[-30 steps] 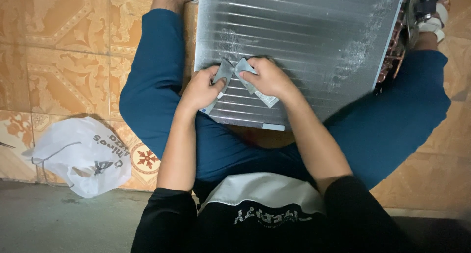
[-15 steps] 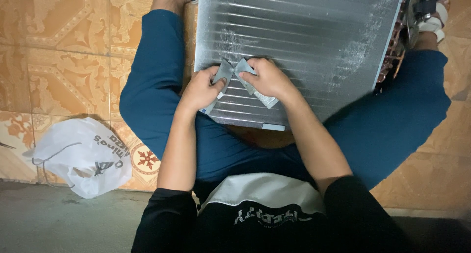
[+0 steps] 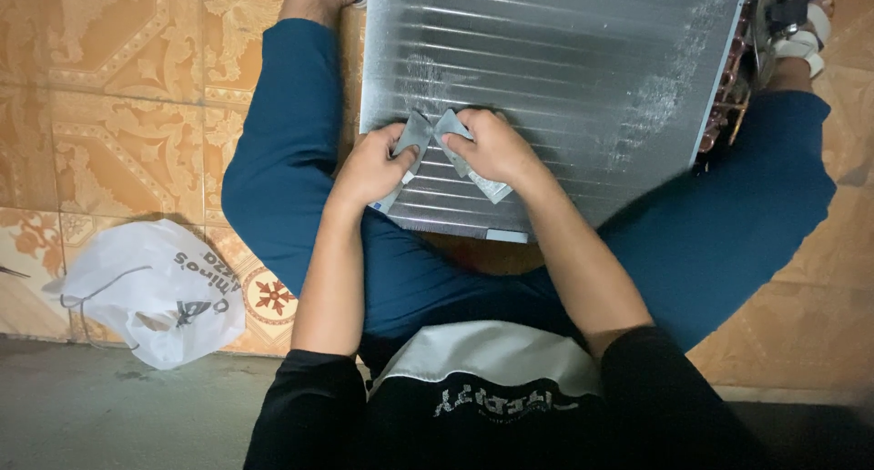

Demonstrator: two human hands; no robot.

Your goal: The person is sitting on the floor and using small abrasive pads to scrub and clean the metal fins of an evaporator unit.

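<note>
My own torso fills the bottom edge and hides my lap. Above it, my left hand (image 3: 371, 168) pinches one grey sanding pad (image 3: 411, 145) and my right hand (image 3: 492, 148) pinches another grey pad (image 3: 473, 160), both pressed on the near edge of the finned metal panel (image 3: 564, 78). The pads are possibly folded; I cannot tell. A white plastic bag (image 3: 155, 288) lies left on the tiled floor (image 3: 118, 97). The panel's far end is cut off.
</note>
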